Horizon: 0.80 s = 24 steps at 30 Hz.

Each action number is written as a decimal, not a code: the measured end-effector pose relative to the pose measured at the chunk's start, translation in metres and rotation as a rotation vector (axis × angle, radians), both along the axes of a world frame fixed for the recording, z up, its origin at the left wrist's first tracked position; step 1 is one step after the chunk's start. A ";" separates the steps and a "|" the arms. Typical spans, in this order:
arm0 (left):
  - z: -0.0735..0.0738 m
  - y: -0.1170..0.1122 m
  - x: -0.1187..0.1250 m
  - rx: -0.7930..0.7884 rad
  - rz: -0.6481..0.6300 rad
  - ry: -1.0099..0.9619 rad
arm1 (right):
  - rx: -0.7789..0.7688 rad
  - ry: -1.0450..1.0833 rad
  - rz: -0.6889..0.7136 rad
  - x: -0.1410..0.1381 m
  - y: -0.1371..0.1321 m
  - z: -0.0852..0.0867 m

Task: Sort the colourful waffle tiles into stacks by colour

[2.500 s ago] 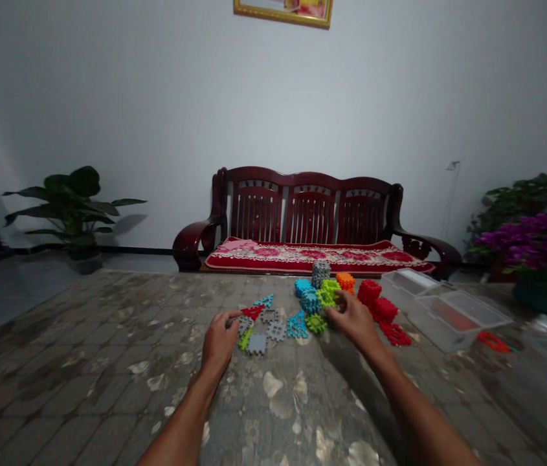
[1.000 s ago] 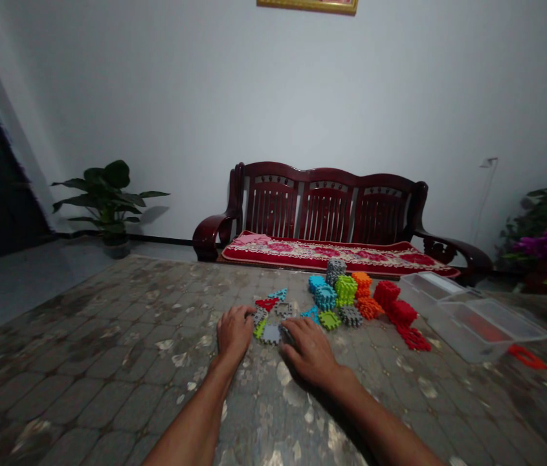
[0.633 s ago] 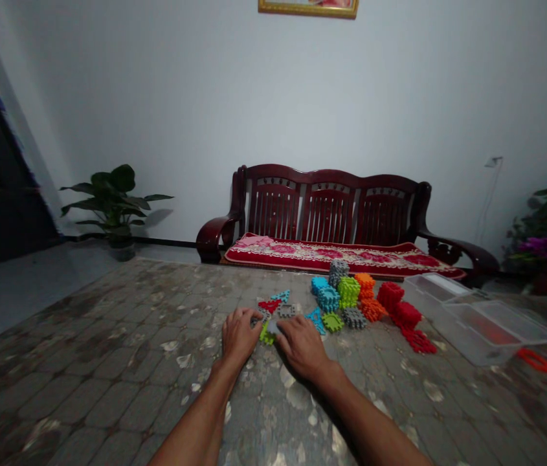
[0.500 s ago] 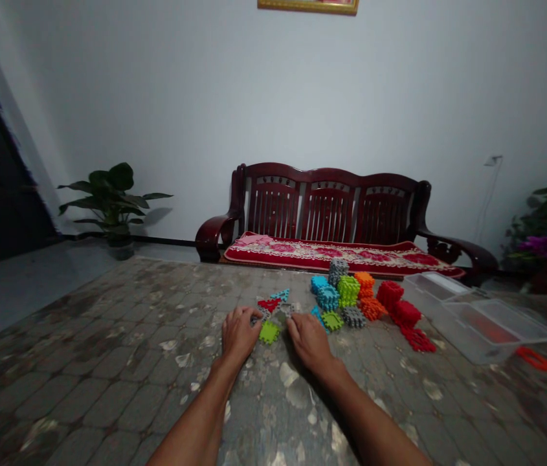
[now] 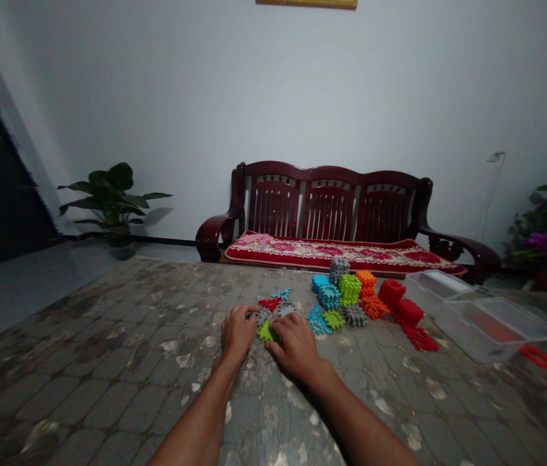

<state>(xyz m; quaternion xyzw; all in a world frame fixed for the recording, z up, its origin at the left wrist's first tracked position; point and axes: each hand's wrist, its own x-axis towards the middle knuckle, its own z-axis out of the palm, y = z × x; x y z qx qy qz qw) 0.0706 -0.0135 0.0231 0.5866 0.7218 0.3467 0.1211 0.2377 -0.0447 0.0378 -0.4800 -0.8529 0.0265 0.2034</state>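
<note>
My left hand [image 5: 238, 330] rests on the table, its curled fingers and thumb at the left edge of a grey interlocking tile [image 5: 263, 316]. My right hand [image 5: 297, 342] reaches over a green interlocking tile [image 5: 266, 332], fingers bent onto its right side and partly covering it. The green tile lies against the near side of the grey one. Just beyond my right fingertips is another grey tile [image 5: 286, 309]. A red triangular piece [image 5: 270, 303] and a blue triangular piece [image 5: 281, 294] lie farther back, in a line with the grey tile.
Right of my hands lie a blue triangular piece [image 5: 319, 321] and a loose green tile [image 5: 334, 319]. Behind them stand stacked blue tiles [image 5: 329, 296], green tiles [image 5: 349, 290], orange tiles [image 5: 374, 307] and red tiles [image 5: 408, 312]. A clear plastic box [image 5: 481, 330] sits at the far right.
My right hand has moved left and nearer, from beside the grey tile onto the green tile. The green tile has shifted slightly left against the grey one. My left hand stays nearly in place.
</note>
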 end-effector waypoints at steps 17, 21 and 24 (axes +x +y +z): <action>-0.003 0.003 -0.002 0.020 0.017 -0.047 | 0.031 0.256 -0.355 0.048 0.017 0.007; -0.003 0.003 -0.002 0.006 0.023 -0.038 | 0.028 0.280 -0.343 0.050 0.014 -0.003; -0.003 0.002 -0.001 0.007 0.018 -0.022 | 0.035 0.246 -0.296 0.047 0.009 -0.006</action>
